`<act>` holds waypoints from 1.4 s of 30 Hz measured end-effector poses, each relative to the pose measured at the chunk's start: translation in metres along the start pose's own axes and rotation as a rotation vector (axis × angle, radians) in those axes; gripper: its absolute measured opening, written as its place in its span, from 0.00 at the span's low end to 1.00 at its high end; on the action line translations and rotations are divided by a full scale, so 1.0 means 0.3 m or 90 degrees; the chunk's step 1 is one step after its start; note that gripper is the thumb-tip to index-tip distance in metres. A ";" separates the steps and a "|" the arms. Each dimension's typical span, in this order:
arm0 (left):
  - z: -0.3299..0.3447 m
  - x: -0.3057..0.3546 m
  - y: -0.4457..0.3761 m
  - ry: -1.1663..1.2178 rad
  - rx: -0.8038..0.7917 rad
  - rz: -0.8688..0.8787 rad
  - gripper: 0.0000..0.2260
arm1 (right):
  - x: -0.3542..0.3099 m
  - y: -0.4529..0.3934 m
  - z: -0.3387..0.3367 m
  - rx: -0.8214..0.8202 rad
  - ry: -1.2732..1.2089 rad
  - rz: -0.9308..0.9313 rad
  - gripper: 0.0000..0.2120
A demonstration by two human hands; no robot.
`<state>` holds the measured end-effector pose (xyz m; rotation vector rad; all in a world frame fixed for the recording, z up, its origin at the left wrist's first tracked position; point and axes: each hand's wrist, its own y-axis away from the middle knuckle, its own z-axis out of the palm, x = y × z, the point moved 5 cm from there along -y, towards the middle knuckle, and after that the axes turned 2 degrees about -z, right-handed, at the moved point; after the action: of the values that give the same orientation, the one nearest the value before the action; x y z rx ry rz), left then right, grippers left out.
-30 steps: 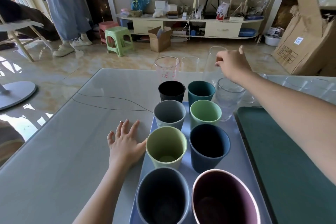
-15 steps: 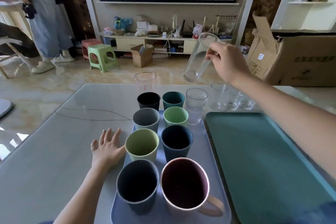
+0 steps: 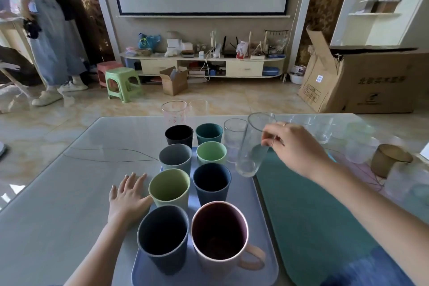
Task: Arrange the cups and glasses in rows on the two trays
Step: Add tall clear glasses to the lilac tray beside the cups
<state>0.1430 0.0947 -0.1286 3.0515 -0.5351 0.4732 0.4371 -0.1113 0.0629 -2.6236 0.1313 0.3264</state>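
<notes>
A blue tray point(image 3: 250, 206) holds two rows of coloured cups, from a black cup point(image 3: 179, 134) at the far end to a pink mug point(image 3: 220, 234) nearest me. A short clear glass point(image 3: 233, 139) stands at the far end of a third row. My right hand point(image 3: 297, 148) grips a tall clear glass point(image 3: 253, 146), tilted, its base just above the blue tray's right side behind that short glass. My left hand point(image 3: 128, 197) lies flat on the table against the tray's left edge. A green tray point(image 3: 308, 216) lies to the right, bare.
Two clear glasses point(image 3: 174, 111) stand past the blue tray. More small glasses point(image 3: 322, 130) cluster at the far right with a tan round tin point(image 3: 387, 158). A thin wire point(image 3: 104, 153) crosses the grey table point(image 3: 58, 193). A person stands far left by stools.
My right hand lifted the tall glass from the far side of the table and has brought it down towards me over the blue tray's right side. The left hand stayed put.
</notes>
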 end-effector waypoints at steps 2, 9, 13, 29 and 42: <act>-0.002 0.000 -0.005 0.006 0.013 -0.001 0.36 | 0.021 -0.009 0.066 -0.045 0.006 0.015 0.04; 0.004 -0.008 -0.019 0.017 0.029 -0.009 0.34 | 0.048 -0.046 0.165 -0.131 0.010 0.029 0.04; 0.004 -0.010 -0.022 0.012 0.038 -0.011 0.39 | 0.041 -0.078 0.208 -0.179 0.025 0.036 0.04; 0.006 -0.011 -0.021 0.026 0.035 -0.025 0.42 | 0.014 -0.098 0.141 -0.033 0.045 0.090 0.12; 0.008 -0.014 -0.030 0.054 0.039 -0.022 0.43 | -0.269 -0.735 0.449 -0.176 0.088 -0.018 0.14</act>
<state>0.1430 0.1045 -0.1316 3.0754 -0.4729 0.6272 0.3646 0.1493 0.0698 -2.9184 0.1007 0.1628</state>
